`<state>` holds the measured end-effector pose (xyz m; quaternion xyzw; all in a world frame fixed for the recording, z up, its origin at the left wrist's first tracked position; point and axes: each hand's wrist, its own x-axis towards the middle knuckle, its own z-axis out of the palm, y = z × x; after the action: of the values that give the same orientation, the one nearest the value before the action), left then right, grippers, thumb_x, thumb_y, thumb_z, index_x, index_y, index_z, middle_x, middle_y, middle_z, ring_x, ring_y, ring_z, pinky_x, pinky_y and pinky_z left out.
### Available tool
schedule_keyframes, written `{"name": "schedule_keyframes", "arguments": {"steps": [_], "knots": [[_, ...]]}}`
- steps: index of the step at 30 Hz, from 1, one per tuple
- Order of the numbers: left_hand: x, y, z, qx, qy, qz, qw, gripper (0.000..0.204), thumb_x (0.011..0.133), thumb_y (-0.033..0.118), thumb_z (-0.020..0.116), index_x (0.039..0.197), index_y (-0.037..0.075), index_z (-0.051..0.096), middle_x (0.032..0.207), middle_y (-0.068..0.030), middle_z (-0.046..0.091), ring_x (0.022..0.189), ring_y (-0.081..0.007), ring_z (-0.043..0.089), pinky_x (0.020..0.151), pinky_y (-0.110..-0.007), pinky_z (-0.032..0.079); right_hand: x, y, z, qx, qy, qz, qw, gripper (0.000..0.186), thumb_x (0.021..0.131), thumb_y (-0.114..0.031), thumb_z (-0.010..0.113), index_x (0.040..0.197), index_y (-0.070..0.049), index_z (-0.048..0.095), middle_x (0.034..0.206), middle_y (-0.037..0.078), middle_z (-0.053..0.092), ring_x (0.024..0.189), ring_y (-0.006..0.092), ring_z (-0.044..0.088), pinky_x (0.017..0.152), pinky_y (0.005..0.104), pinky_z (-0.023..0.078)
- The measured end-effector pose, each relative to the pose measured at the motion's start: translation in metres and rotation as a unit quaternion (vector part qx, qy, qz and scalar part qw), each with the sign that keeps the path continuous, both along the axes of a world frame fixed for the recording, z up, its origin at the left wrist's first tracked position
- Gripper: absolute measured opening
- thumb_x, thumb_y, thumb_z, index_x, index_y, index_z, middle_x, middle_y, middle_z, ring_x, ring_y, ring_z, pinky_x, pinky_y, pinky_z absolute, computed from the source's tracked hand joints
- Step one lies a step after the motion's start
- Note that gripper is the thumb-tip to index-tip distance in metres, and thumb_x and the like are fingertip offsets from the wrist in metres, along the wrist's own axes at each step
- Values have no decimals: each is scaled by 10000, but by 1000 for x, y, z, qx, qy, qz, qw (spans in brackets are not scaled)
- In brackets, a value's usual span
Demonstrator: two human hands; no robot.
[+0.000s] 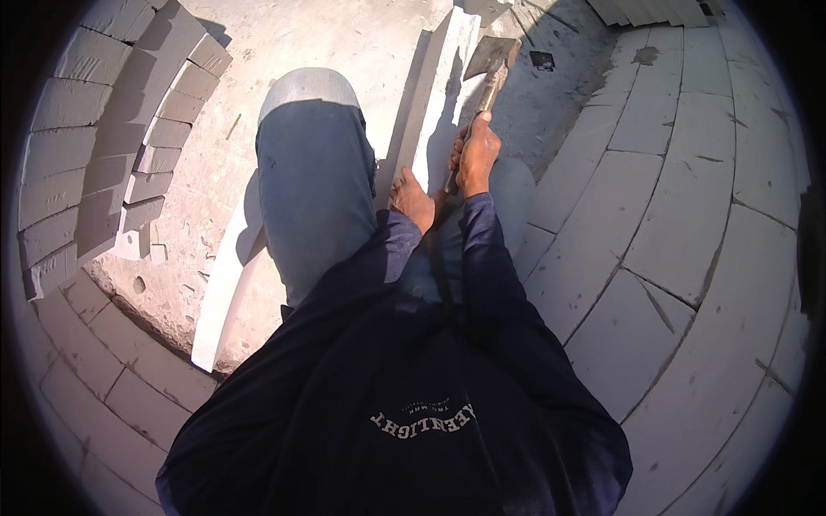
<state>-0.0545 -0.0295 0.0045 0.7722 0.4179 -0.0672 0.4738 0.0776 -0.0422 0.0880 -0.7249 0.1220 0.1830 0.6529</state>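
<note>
- Looking at the nearest bit first: any writing on that dark sweatshirt [361, 361]?

- Yeah, pale lettering across the chest, plus a tiny line that's too small to make out. Not copying it here. I can't spot a label on anything else.

- And the hands?

- Left hand [413, 201] is on the near end of a long pale strip [440, 103] lying between the knees. Can't tell if it's actually gripping or just steadying. Right hand [477, 155] is wrapped tight around the handle of a hatchet-like tool [492, 62], its dark blade up by the strip's far part. No clue whether it's touching.

- So how far along, you reckon?

- Partway, I'd guess. The strip's already narrow next to the full blocks, but being under hand and tool, it probably isn't finished. Shadows hide how clean its edge is. There's another pale strip [225, 288] left of the left knee [314, 146], maybe done, maybe offcut.

- Farther out?

- Stacked blocks [64, 159] on the left, block wall [662, 198] on the right, looks well built up. More blocks [654, 12] at the top right.
</note>
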Motion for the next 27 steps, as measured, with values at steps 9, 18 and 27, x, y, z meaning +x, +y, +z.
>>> {"name": "schedule_keyframes", "arguments": {"steps": [9,18,27], "knots": [[0,2,-10,-11,19,14,1000,864,804,537,839,1304,-9,393,1262,-334,562,1218,-526,548,1007,-551,483,18,10,-21,-58,39,74,995,652,1033,-605,499,704,-42,494,535,32,453,378,131,415,343,321,348],[6,-7,-35,-10,6,2,1000,824,825,528,822,1283,-7,394,1242,-333,565,1205,-526,555,979,-555,496,19,-10,-88,-177,-275,26,945,616,1053,-553,496,731,-29,533,516,25,440,381,138,433,342,334,351],[-2,0,18,11,32,-24,999,747,862,258,801,1366,-16,323,1260,-350,535,1156,-523,592,971,-564,505,12,-4,11,-41,33,18,998,600,1053,-541,495,723,-40,524,520,19,461,361,129,427,315,320,326]]}}
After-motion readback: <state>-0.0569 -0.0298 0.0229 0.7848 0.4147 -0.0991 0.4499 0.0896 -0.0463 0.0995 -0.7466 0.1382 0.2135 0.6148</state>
